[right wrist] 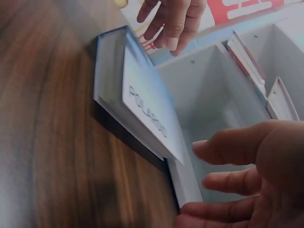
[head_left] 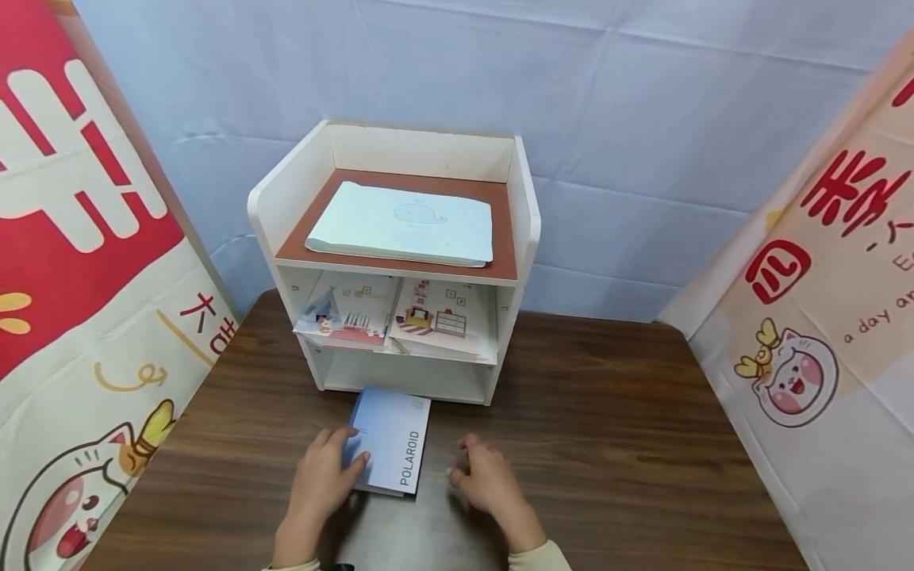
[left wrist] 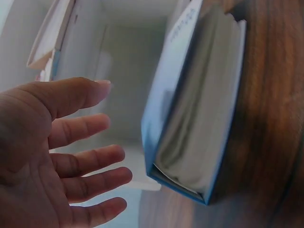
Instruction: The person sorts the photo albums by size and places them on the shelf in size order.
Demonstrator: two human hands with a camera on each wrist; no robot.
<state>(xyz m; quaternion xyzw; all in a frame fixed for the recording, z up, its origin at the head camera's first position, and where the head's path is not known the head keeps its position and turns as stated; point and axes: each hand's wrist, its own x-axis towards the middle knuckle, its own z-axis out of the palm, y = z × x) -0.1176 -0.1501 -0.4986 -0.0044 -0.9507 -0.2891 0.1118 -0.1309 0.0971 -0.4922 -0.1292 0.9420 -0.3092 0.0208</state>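
A blue-and-white photo album (head_left: 391,444) marked POLAROID lies on the table, its far end at the foot of a small white shelf (head_left: 407,379). Its thick page edges (left wrist: 204,109) show in the left wrist view. My left hand (head_left: 321,476) is over the album's left side with fingers spread and relaxed; in the left wrist view a gap separates the fingertips from the cover. To the right of the album, my right hand (head_left: 493,484) hovers with loosely bent fingers, holding nothing. The right wrist view shows both hands apart from the album.
On the shelf's brown top lies a pale book (head_left: 407,224) with a whale drawing. Two illustrated booklets, the left one (head_left: 350,313) and the right one (head_left: 439,317), lie on the middle tier. Printed cloths hang at both sides, and a pale blue cloth (head_left: 643,159) hangs behind.
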